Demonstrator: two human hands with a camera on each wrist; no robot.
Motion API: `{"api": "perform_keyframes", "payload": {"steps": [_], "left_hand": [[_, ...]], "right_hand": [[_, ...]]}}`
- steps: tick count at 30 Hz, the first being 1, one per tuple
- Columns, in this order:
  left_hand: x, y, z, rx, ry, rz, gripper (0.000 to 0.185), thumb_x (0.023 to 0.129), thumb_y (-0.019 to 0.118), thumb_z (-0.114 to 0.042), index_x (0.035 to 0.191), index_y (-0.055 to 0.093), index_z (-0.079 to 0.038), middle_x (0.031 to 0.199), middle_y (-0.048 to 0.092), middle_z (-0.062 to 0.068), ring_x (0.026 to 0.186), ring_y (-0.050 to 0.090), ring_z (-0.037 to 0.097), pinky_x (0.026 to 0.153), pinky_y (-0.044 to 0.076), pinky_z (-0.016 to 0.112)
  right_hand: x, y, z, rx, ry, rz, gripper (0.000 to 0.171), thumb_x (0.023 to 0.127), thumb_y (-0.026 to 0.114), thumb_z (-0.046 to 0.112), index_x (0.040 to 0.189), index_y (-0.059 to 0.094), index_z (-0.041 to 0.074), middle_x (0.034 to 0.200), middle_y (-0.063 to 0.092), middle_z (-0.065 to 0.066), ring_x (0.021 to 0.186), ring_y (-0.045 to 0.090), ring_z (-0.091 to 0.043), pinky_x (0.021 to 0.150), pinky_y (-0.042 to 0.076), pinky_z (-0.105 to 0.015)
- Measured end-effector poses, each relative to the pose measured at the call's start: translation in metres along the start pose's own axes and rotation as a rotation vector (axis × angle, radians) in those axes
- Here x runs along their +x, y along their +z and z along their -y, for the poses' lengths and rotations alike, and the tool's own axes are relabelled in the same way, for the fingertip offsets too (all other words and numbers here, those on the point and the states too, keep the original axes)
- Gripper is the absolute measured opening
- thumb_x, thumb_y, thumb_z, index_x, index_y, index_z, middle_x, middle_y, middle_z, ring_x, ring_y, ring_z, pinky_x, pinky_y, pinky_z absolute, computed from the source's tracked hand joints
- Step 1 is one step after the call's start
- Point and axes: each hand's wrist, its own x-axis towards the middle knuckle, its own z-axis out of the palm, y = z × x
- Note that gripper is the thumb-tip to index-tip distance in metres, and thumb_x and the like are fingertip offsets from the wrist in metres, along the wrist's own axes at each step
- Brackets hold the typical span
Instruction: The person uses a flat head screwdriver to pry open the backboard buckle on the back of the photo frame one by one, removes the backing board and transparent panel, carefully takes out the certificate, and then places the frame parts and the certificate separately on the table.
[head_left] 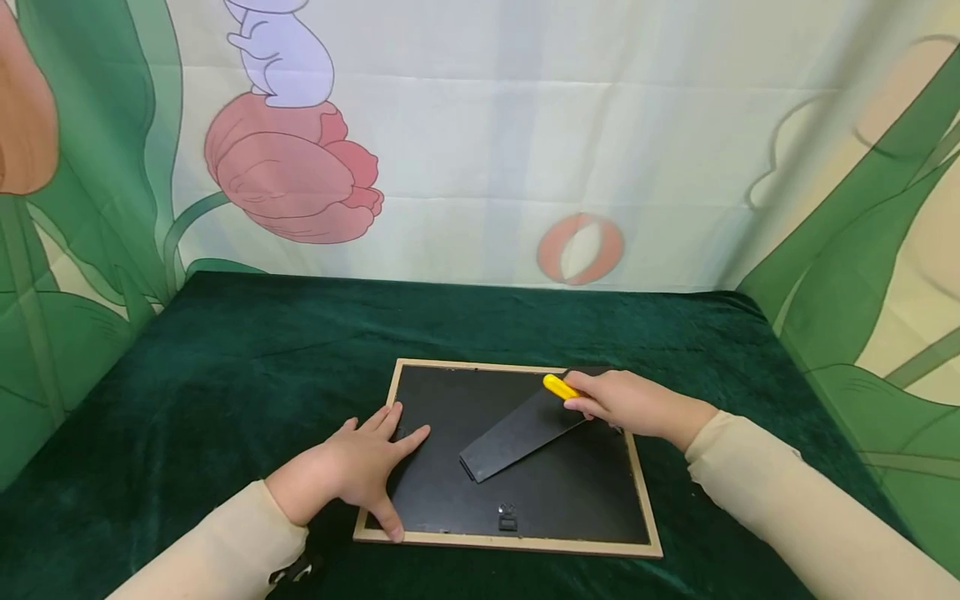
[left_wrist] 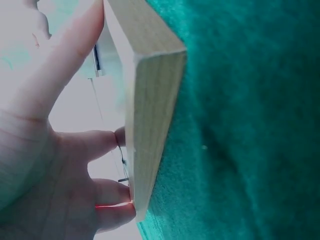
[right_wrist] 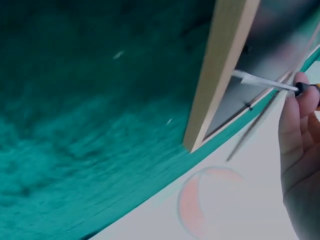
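In the head view, the frame [head_left: 480, 542] lay back-up on the counter [head_left: 247, 375]. My left grip [head_left: 352, 468], fingers spread wide, rested on its edge; my right grip [head_left: 618, 402] was curled round the screwdriver [head_left: 558, 387]. In the left wrist view, too light a press could have let the frame slide. In the right wrist view, the tip [right_wrist: 245, 77] sat at the inner edge; prying hard might have gouged it.
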Motion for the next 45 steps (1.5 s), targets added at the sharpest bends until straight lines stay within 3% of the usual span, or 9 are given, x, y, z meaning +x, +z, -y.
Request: {"api": "perform_keyframes", "payload": {"steps": [5, 11, 14, 23, 36, 40, 45], "left_hand": [[0.001, 0.0, -0.001, -0.013, -0.01, 0.003, 0.119, 0.033, 0.065, -0.069, 0.135, 0.022, -0.026, 0.14, 0.008, 0.015, 0.126, 0.005, 0.03, 0.091, 0.014, 0.058], [0.0, -0.001, 0.0, -0.015, -0.015, 0.016, 0.12, 0.033, 0.064, -0.07, 0.135, 0.02, -0.026, 0.14, 0.007, 0.014, 0.126, 0.005, 0.028, 0.092, 0.014, 0.057], [-0.001, -0.002, 0.0, -0.016, -0.018, 0.025, 0.12, 0.033, 0.063, -0.07, 0.135, 0.02, -0.026, 0.14, 0.007, 0.014, 0.126, 0.005, 0.028, 0.092, 0.014, 0.057], [-0.003, -0.004, 0.0, -0.016, -0.02, 0.026, 0.119, 0.034, 0.064, -0.07, 0.135, 0.021, -0.026, 0.14, 0.007, 0.014, 0.126, 0.005, 0.028, 0.092, 0.013, 0.057], [0.0, 0.002, 0.001, -0.02, -0.022, -0.002, 0.119, 0.032, 0.066, -0.068, 0.135, 0.022, -0.027, 0.14, 0.008, 0.013, 0.126, 0.004, 0.028, 0.091, 0.011, 0.059], [0.001, 0.001, 0.0, -0.011, -0.023, -0.002, 0.119, 0.032, 0.066, -0.068, 0.135, 0.023, -0.026, 0.14, 0.009, 0.014, 0.126, 0.005, 0.029, 0.091, 0.009, 0.059], [0.001, 0.0, 0.0, 0.011, -0.028, 0.0, 0.12, 0.031, 0.066, -0.069, 0.135, 0.022, -0.026, 0.139, 0.01, 0.014, 0.126, 0.006, 0.03, 0.092, 0.01, 0.058]], "right_hand": [[-0.01, -0.004, -0.011, 0.127, 0.009, -0.017, 0.017, 0.086, 0.041, 0.04, 0.096, 0.04, 0.027, 0.074, 0.05, 0.0, 0.055, 0.046, -0.012, 0.051, 0.041, -0.027], [-0.02, -0.007, -0.025, 0.147, -0.033, -0.079, 0.016, 0.089, 0.038, 0.038, 0.092, 0.038, 0.023, 0.073, 0.048, -0.002, 0.058, 0.043, -0.013, 0.054, 0.037, -0.028], [-0.025, -0.007, -0.031, 0.214, -0.029, -0.092, 0.017, 0.089, 0.036, 0.038, 0.093, 0.038, 0.022, 0.078, 0.049, -0.001, 0.065, 0.046, -0.016, 0.058, 0.038, -0.029], [-0.037, -0.003, -0.047, 0.401, -0.002, -0.141, 0.022, 0.091, 0.033, 0.037, 0.099, 0.038, 0.017, 0.085, 0.049, -0.009, 0.063, 0.045, -0.025, 0.06, 0.042, -0.037], [-0.042, 0.002, -0.063, 0.469, 0.03, -0.216, 0.029, 0.091, 0.032, 0.036, 0.104, 0.036, 0.011, 0.073, 0.046, -0.016, 0.058, 0.046, -0.028, 0.057, 0.044, -0.038], [-0.038, 0.0, -0.06, 0.466, 0.01, -0.231, 0.028, 0.09, 0.033, 0.037, 0.1, 0.038, 0.012, 0.079, 0.049, -0.012, 0.064, 0.049, -0.026, 0.06, 0.044, -0.038], [-0.041, -0.012, -0.052, 0.449, -0.038, -0.358, 0.026, 0.091, 0.033, 0.034, 0.102, 0.039, 0.012, 0.086, 0.053, -0.005, 0.07, 0.052, -0.023, 0.063, 0.046, -0.034]]}}
